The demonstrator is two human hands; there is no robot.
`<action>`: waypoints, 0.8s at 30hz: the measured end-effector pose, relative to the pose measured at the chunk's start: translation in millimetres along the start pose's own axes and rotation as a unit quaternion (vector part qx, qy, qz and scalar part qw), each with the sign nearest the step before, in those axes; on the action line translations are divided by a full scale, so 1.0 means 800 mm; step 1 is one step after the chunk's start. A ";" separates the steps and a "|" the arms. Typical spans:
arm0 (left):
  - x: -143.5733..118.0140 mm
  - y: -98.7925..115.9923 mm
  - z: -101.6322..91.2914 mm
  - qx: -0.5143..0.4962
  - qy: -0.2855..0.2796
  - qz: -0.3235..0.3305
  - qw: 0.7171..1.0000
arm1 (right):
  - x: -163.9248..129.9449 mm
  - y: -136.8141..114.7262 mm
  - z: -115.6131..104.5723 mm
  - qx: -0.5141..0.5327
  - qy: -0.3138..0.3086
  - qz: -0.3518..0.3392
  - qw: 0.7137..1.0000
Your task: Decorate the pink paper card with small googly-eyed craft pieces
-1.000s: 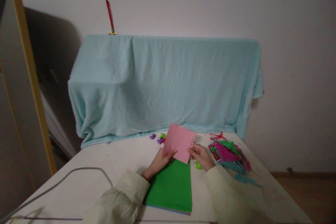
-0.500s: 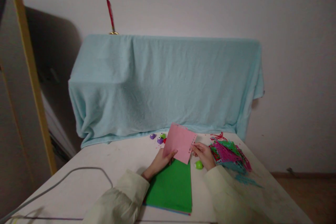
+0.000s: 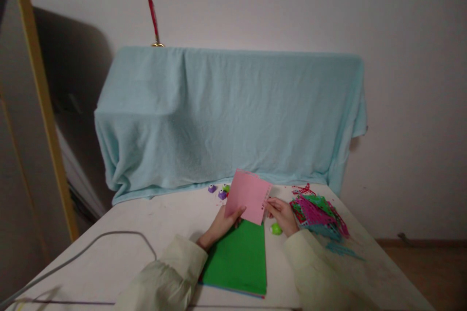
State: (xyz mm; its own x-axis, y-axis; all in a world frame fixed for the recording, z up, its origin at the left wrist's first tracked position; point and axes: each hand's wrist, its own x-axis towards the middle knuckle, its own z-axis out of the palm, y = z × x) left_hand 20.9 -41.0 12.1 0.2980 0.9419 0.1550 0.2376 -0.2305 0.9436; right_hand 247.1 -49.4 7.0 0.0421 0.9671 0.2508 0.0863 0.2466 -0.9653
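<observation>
A pink sheet of paper (image 3: 249, 197) is held up tilted above a stack of coloured paper with a green sheet (image 3: 239, 260) on top. My left hand (image 3: 226, 223) grips its lower left edge, thumb across the front. At the right edge, where small punched holes run, my right hand (image 3: 281, 214) pinches with thumb and fingertips. Just below that hand lies a bright green craft punch (image 3: 276, 229). Several small purple, green and red punches, among them a purple one (image 3: 222, 195), sit behind the sheet, partly hidden by it.
To the right lies a heap of perforated paper scraps (image 3: 317, 216) in magenta, green, red and blue. A light blue cloth (image 3: 237, 116) hangs over something at the table's back. A grey cable (image 3: 105, 234) curves across the white table (image 3: 146, 216) on the left.
The pink paper has shifted slightly left and up, and its right edge has turned a little. Both hands keep nearly the same place and hold.
</observation>
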 end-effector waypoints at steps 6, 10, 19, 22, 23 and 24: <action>0.020 -0.012 -0.028 -0.054 0.226 0.030 0.972 | 0.002 0.002 -0.004 -0.016 0.030 -0.012 0.999; 0.033 -0.026 -0.041 -0.116 0.262 0.031 0.958 | -0.001 0.003 -0.004 -0.020 0.031 -0.019 0.999; 0.043 -0.047 -0.061 -0.161 0.356 0.007 0.921 | 0.017 -0.022 -0.002 -0.074 0.033 -0.043 0.996; 0.048 -0.059 -0.063 -0.185 0.359 0.001 0.915 | 0.046 -0.043 0.016 -0.136 -0.004 -0.061 0.989; 0.049 -0.061 -0.063 -0.191 0.361 0.000 0.913 | 0.056 -0.048 0.026 -0.161 -0.009 -0.073 0.984; 0.050 -0.062 -0.063 -0.195 0.362 0.000 0.911 | 0.066 -0.052 0.039 -0.187 -0.024 -0.084 0.978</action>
State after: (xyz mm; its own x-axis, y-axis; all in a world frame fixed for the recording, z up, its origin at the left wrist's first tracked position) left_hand -25.6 20.4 -13.8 -0.4247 0.8883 0.1747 -0.1506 -0.2596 0.9539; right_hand 214.5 -6.5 58.4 -0.0502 0.9193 0.3903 0.4468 0.3702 -0.8144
